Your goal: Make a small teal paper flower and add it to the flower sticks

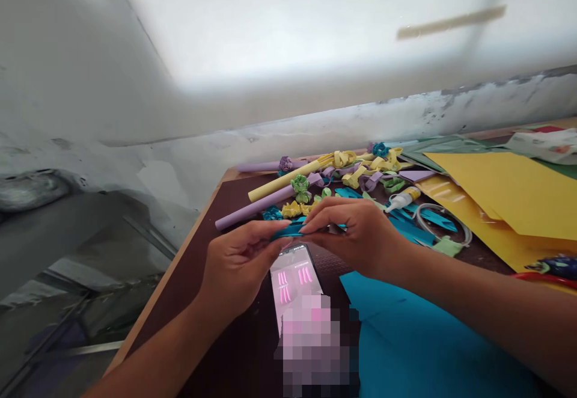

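Note:
Both my hands meet over the table, pinching one blue paper strip (294, 228) between them. My left hand (241, 260) has its thumb and fingertips closed on the strip's left end. From the right, my right hand (349, 225) grips the same strip, its fingertips nearly touching the left ones. Part of the strip is hidden behind the fingers. Just below the hands lies a phone (297, 275) with pink strokes on its lit screen; its lower part is blurred out. A large blue paper sheet (419, 338) lies under my right forearm.
Rolled paper tubes in purple (256, 205) and yellow (288, 180) lie behind my hands, among curled strips and paper flowers like the green one (300, 187). A glue bottle (403, 198), a coiled white cable (466, 229) and yellow sheets (509, 193) are at right. The table's wooden edge (180, 260) runs along the left.

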Demonstrator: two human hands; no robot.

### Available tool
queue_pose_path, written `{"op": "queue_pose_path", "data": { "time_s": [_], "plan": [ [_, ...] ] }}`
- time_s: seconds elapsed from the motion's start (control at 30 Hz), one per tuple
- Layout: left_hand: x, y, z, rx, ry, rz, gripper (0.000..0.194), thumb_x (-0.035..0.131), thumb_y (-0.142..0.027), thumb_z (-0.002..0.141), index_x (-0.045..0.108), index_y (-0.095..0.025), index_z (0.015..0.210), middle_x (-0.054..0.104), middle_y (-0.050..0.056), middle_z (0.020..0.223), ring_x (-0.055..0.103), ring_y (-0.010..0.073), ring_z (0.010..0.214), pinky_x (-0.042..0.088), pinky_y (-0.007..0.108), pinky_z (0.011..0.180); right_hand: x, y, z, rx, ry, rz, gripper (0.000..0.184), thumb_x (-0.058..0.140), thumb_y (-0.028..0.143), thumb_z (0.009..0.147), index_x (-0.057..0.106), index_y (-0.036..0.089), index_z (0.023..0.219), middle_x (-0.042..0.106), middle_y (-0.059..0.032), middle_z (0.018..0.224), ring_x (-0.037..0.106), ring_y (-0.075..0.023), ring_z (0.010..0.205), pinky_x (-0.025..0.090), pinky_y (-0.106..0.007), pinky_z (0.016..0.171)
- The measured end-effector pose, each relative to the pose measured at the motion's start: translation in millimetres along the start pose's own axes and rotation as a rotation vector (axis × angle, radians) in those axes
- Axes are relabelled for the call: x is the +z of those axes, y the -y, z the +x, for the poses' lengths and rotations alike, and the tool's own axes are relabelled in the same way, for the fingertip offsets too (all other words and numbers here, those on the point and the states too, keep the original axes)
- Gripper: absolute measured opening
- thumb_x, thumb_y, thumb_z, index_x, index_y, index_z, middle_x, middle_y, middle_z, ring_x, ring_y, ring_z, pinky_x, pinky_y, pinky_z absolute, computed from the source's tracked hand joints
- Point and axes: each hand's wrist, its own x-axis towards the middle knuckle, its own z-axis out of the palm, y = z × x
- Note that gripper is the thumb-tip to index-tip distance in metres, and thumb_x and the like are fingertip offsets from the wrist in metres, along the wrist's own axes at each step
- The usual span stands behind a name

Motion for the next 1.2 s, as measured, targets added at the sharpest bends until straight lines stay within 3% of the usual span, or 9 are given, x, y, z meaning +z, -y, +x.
{"op": "queue_pose_path", "data": {
  "time_s": [0.13,0.23,0.33,0.6,0.73,0.83,0.97,1.07,1.2],
  "plan": [
    [-0.8,2,1,-0.097,0.008,-0.111,0.011,0.083,-0.021,0.081,0.084,-0.025,0.091,0.083,0.001,0.086,0.079,0.0189,0.079,0.067,0.028,0.078,1,-4,-3,-0.079,-0.053,-0.019,0.012,0.078,0.022,0.089,0.077,0.021,0.101,0.077,-0.0018,0.091,0.070,-0.0132,0.077,0.055,-0.025,0.070],
    [0.1,-1,3,-0.209,0.030,-0.319,0.007,0.081,-0.023,0.085,0.083,-0.025,0.091,0.083,0.001,0.083,0.080,0.0195,0.074,0.068,0.030,0.074,-2,-5,-5,-0.201,-0.019,-0.038,0.021,0.073,0.020,0.093,0.076,0.021,0.114,0.076,-0.0055,0.100,0.072,-0.0150,0.085,0.057,-0.027,0.076],
    [1.9,-5,5,-0.252,0.060,-0.415,0.008,0.080,-0.023,0.086,0.082,-0.023,0.094,0.083,0.002,0.084,0.080,0.0201,0.074,0.069,0.030,0.071,-4,-6,-5,-0.272,-0.010,-0.098,0.028,0.068,0.018,0.096,0.074,0.024,0.123,0.074,-0.0050,0.097,0.070,-0.0142,0.083,0.057,-0.025,0.072],
    [1.8,-2,3,-0.231,0.035,-0.352,0.006,0.082,-0.021,0.083,0.084,-0.022,0.090,0.083,0.003,0.086,0.080,0.0196,0.077,0.069,0.029,0.077,3,-3,-4,-0.076,-0.086,-0.006,0.021,0.079,0.025,0.088,0.080,0.024,0.109,0.077,-0.0032,0.090,0.070,-0.0149,0.075,0.056,-0.027,0.068],
    [4.2,-4,1,-0.204,0.035,-0.313,0.015,0.088,-0.018,0.075,0.084,-0.023,0.088,0.084,0.002,0.083,0.080,0.0191,0.076,0.068,0.028,0.079,3,1,-3,0.021,-0.116,0.034,0.015,0.079,0.022,0.086,0.082,0.023,0.101,0.078,-0.0021,0.088,0.071,-0.0152,0.076,0.057,-0.026,0.068],
    [2.2,-4,5,-0.212,-0.020,-0.211,0.012,0.089,-0.025,0.074,0.083,-0.021,0.084,0.083,0.003,0.081,0.080,0.0212,0.076,0.069,0.031,0.079,1,-1,0,0.083,-0.036,-0.016,0.020,0.076,0.025,0.089,0.079,0.023,0.109,0.078,-0.0027,0.094,0.072,-0.0170,0.081,0.057,-0.029,0.072],
    [-8.2,9,17,-0.198,-0.148,-0.053,0.020,0.088,-0.032,0.075,0.081,-0.019,0.089,0.083,0.005,0.084,0.081,0.0240,0.081,0.067,0.038,0.087,0,-9,5,0.059,0.139,-0.463,0.032,0.067,0.020,0.096,0.070,0.020,0.127,0.073,-0.0094,0.115,0.065,-0.0270,0.106,0.050,-0.043,0.094],
    [-14.5,21,23,-0.186,-0.156,-0.038,0.027,0.087,-0.035,0.077,0.079,-0.018,0.096,0.083,0.006,0.090,0.080,0.0250,0.089,0.064,0.040,0.092,3,-14,5,-0.014,0.277,-0.744,0.025,0.063,0.017,0.097,0.070,0.018,0.120,0.072,-0.0125,0.117,0.058,-0.0316,0.112,0.041,-0.048,0.098],
    [-14.5,23,24,-0.186,-0.096,-0.009,0.032,0.087,-0.037,0.075,0.076,-0.016,0.097,0.083,0.007,0.093,0.080,0.0255,0.091,0.064,0.039,0.091,9,-19,2,-0.010,0.325,-0.756,0.010,0.065,0.019,0.096,0.073,0.018,0.102,0.074,-0.0102,0.103,0.058,-0.0298,0.106,0.036,-0.045,0.096]
  ]
}}
